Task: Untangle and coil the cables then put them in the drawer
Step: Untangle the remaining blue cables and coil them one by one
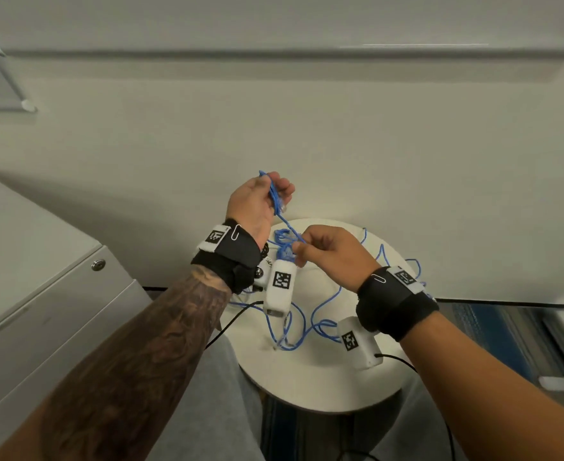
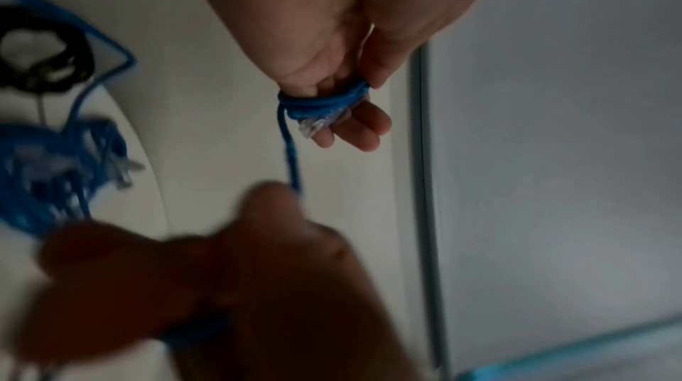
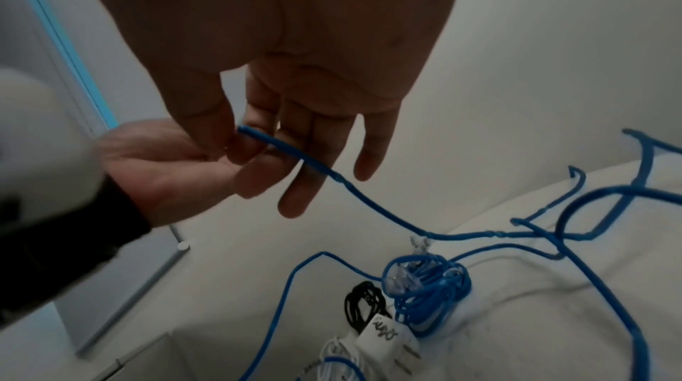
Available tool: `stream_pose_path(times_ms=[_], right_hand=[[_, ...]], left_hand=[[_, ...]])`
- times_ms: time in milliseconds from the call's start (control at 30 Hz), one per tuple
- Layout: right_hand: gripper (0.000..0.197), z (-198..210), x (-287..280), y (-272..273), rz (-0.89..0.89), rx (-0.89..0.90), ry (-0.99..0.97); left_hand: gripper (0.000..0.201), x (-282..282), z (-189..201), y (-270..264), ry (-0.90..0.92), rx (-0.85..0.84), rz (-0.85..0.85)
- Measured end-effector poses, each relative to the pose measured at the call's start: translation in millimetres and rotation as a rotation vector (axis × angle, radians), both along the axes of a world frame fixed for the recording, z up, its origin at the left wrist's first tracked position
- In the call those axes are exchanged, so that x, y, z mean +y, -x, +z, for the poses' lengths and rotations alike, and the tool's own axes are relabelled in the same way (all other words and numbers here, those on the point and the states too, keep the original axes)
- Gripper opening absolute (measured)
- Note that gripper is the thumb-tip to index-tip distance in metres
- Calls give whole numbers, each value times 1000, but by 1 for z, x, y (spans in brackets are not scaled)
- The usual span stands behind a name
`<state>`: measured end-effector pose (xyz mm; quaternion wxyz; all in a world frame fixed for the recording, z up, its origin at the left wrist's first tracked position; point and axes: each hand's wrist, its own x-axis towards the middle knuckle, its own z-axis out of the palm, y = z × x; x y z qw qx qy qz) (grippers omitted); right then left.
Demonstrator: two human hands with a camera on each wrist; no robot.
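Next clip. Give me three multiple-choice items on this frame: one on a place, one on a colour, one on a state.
1. Where does the loose cable lie?
A. on the round white table
B. in the drawer
C. on the floor

2. Colour of the thin cable wound on the left hand?
A. red
B. blue
C. yellow

3. The right hand is:
A. flat on the table
B. empty
C. pinching the cable

Answers:
1 A, loops sprawl over the round white table.
2 B, the thin blue cable wraps the left hand.
3 C, the right hand pinches it.
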<state>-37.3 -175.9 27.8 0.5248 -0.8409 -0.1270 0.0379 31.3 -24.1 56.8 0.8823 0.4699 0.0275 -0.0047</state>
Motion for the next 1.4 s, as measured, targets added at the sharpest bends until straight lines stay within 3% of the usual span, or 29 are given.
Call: stream_pose_path(times_ms=[100, 200, 300, 500, 633, 733, 833, 900, 1000, 1133, 1233, 1333, 1400], right_hand=[[18, -8, -1, -4, -11, 1, -91], [13, -12, -2, -11, -64, -107, -79], [17, -13, -6, -23, -125, -198, -149], [14, -23, -16, -43, -188, -187, -249], [7, -33, -21, -50, -210, -148, -310], [17, -50, -20, -46, -235, -90, -247], [21, -61, -21, -40, -239, -109, -111], [22, -64, -23, -38, -220, -108, -23], [23, -67, -26, -34, -190, -84, 135], [21, -58, -25, -26, -177, -142, 153], [16, -48, -24, -21, -156, -210, 96], [16, -38, -26, -20, -196, -292, 47], [15, -34, -30, -22, -232, -336, 27]], left_hand=[[24, 0, -13, 0, -483, -119, -3], [22, 3, -27, -1, -923, -226, -141], [28, 7, -29, 2, -1105, -262, -293], [34, 4, -24, 12, -922, -109, -572], [36, 8, -15, 12, -487, 35, -637], [34, 7, -8, 9, -68, 85, -572], [31, 7, -6, -2, 189, 113, -443], [29, 9, -7, -10, 281, 115, -342], [28, 10, -11, -25, 278, 81, -162], [29, 7, -24, -40, 73, 46, 13], [24, -3, -31, -34, -321, -14, 39], [25, -10, -40, -17, -878, -176, -131], [27, -11, -46, -5, -1000, -222, -304]])
